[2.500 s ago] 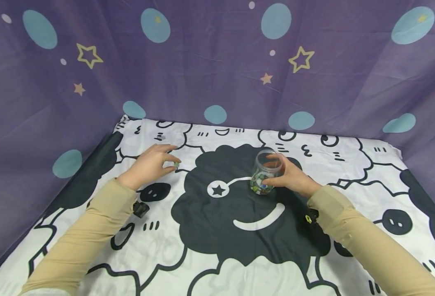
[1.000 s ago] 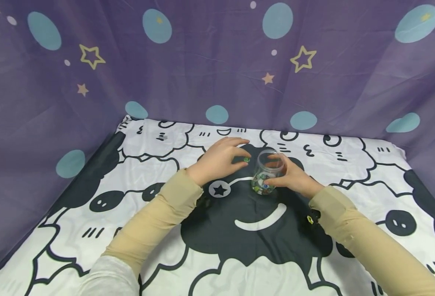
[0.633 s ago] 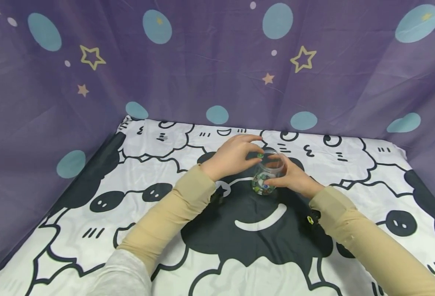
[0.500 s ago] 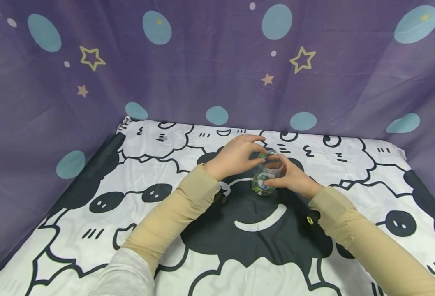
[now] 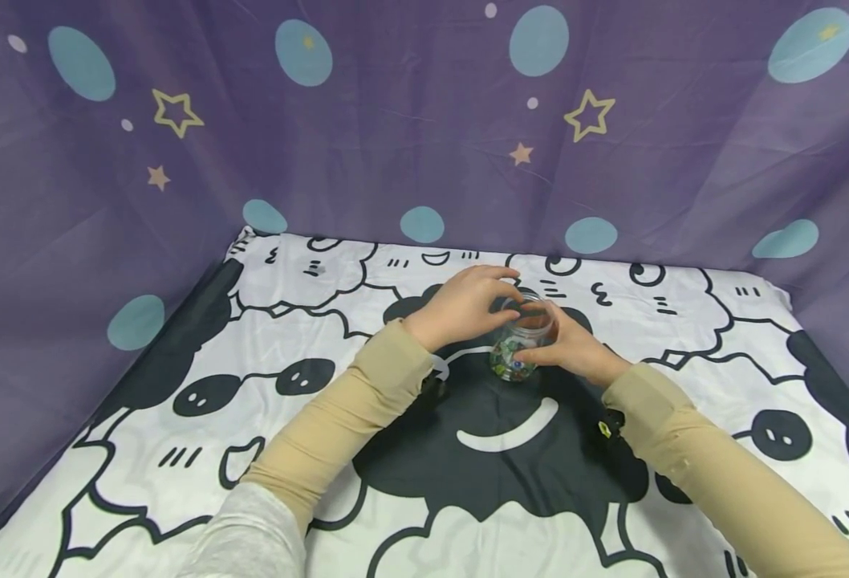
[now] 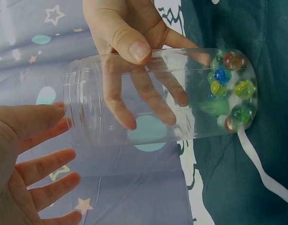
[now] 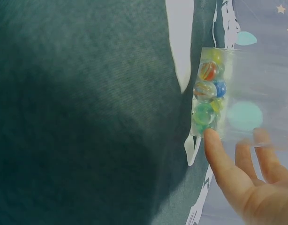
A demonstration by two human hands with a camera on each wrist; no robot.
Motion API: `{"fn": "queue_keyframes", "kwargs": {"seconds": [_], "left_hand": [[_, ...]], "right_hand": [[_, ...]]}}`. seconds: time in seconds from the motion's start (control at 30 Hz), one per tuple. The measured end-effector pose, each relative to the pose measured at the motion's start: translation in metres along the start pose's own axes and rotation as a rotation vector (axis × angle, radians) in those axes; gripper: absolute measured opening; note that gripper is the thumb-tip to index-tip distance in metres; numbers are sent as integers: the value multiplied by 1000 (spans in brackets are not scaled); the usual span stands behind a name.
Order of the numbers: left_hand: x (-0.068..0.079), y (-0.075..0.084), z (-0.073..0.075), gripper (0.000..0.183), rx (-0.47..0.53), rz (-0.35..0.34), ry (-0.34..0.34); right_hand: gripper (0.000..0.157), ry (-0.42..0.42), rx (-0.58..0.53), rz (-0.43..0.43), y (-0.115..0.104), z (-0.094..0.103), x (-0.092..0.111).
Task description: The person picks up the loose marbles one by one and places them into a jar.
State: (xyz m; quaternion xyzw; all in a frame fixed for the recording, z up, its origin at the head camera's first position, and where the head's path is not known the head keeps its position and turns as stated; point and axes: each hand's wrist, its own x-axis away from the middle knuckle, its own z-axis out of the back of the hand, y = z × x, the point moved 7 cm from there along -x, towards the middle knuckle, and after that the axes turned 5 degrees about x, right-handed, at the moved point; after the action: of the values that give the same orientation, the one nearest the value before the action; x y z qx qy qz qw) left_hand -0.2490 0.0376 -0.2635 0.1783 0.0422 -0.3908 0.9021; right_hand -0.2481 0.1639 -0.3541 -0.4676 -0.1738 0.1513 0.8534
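A clear, wide-mouthed jar (image 6: 90,101) stands upright on the cloth with a layer of coloured glass marbles (image 6: 244,89) at its bottom. Fingers and thumb of my right hand (image 5: 572,343) curl round its right side. The right wrist view puts that thumb beside the marbles (image 7: 205,91) low on the wall. At the jar's mouth, my left hand (image 5: 461,309) has its thumb and forefinger over the near rim, holding nothing, while its other fingers spread out. A blurred green streak (image 6: 216,107) shows among the marbles inside.
A black-and-white cloth (image 5: 367,538) printed with cartoon sheep covers the table. Behind it hangs a purple curtain (image 5: 424,128) with stars and ovals. A small dark device with a yellow mark (image 5: 607,425) sits under the right cuff.
My left hand carried a green marble rightwards from the left of the cloth to the jar's mouth and let it go there. My right hand and the jar stayed put.
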Motion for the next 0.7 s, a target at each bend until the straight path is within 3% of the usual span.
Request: {"fn": "queue_keyframes", "kwargs": {"seconds": [0.47, 0.7], "left_hand": [[30, -17, 6, 24, -21, 37, 34], [55, -24, 17, 25, -21, 41, 89]], "right_hand": [[81, 3, 9, 36, 0, 3, 2], [99, 14, 45, 31, 9, 12, 8]]}}
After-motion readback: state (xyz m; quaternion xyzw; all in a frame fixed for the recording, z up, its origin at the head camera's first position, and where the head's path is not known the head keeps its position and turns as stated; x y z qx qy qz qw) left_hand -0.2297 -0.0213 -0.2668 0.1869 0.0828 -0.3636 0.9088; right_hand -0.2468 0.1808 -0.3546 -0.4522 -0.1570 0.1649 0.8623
